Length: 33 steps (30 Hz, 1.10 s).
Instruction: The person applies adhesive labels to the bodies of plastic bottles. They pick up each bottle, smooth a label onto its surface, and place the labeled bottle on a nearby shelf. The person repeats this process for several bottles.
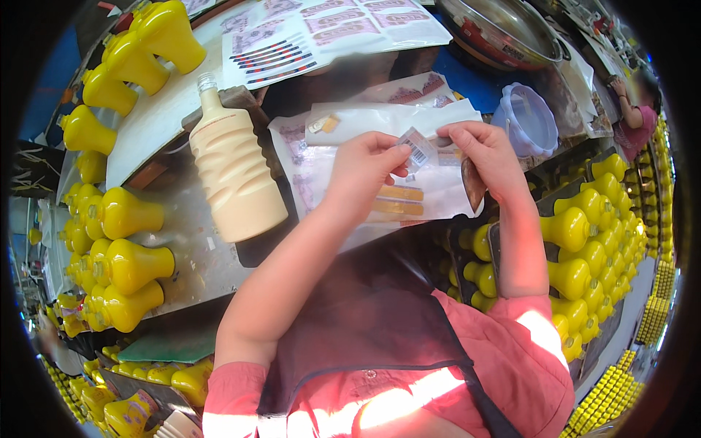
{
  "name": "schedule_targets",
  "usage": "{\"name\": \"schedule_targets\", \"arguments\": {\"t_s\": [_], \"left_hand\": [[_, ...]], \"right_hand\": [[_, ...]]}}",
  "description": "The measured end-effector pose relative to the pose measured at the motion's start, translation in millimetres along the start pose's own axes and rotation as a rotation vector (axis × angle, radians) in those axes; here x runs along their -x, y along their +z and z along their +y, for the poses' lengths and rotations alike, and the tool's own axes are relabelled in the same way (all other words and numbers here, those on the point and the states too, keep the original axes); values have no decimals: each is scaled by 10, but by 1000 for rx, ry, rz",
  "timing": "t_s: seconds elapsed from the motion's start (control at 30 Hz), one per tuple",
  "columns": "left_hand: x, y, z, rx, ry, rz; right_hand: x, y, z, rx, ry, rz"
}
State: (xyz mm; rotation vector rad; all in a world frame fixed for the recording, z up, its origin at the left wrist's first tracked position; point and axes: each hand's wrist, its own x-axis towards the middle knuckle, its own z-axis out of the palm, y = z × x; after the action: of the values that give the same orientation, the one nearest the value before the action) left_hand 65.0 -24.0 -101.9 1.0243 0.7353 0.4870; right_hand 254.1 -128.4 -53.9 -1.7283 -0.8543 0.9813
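Between the thumb and fingers of my left hand is a small clear sticker with a barcode. My right hand is closed just right of the sticker, thumb and forefinger pinched near its edge. A brown flat piece sticks out below the right hand's curled fingers; its upper part is hidden. Beneath both hands lie white backing sheets with printed labels and gold strips. To the left, a cream bottle with a wavy body and clear neck rests on a dark pad.
Glossy yellow vase-shaped pieces line the left side, and many more yellow pieces stand in rows at right. A lilac basket and a metal basin sit beyond my right hand. Sticker sheets cover the far board. Another person is at far right.
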Motion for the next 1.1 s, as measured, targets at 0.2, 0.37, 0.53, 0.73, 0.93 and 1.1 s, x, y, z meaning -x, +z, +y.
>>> {"name": "schedule_targets", "arguments": {"t_s": [0.2, 0.37, 0.53, 0.73, 0.93, 1.1], "left_hand": [[280, -4, 53, -33, 112, 23], [918, -517, -47, -686, 839, 231], [1377, -1292, -269, -924, 1053, 803], [1293, -1679, -509, -852, 686, 676], [1252, -1799, -573, -816, 777, 654], [1254, -1778, -549, -807, 814, 685]], "right_hand": [[6, 195, -55, 283, -195, -40], [-281, -836, 108, 488, 2, 457], [-725, -1938, 545, 1199, -83, 635], [-1024, -2220, 675, 1153, 107, 397], [-908, -1974, 397, 1370, 24, 484], [-462, -750, -180, 1306, -367, 590]]}}
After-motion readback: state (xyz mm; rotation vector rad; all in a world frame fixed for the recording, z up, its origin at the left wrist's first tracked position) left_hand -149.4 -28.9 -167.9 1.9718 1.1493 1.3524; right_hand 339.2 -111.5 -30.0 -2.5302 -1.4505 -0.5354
